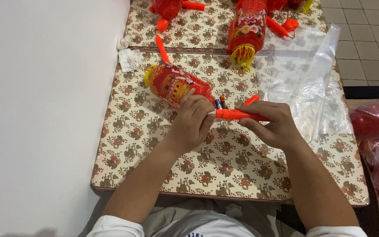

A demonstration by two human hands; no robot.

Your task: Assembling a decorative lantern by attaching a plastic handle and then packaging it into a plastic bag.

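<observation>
My right hand (273, 125) has its grip pinching the orange stick (237, 115), my left hand (192, 123) pinching its left end, near the red lantern (176, 83) on the counter (233, 166).

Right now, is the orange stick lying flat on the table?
No: the right hand holds the orange stick above the table, with the left hand at its end.

A counter (154, 175) covered with a cream floral-patterned plastic cloth is seen. A second red cylindrical lantern with yellow fringe (246, 30) is laid at twelve o'clock, just beside a loose orange plastic stick (277, 27) on its three o'clock side. Crumpled white tissue (128, 57) is found at ten o'clock, against the white wall (44, 109). A clear plastic bag (308, 83) is spread at two o'clock. Bagged red lanterns (378, 131) are stacked at three o'clock, off the counter, over a grey tiled floor (369, 39).
</observation>
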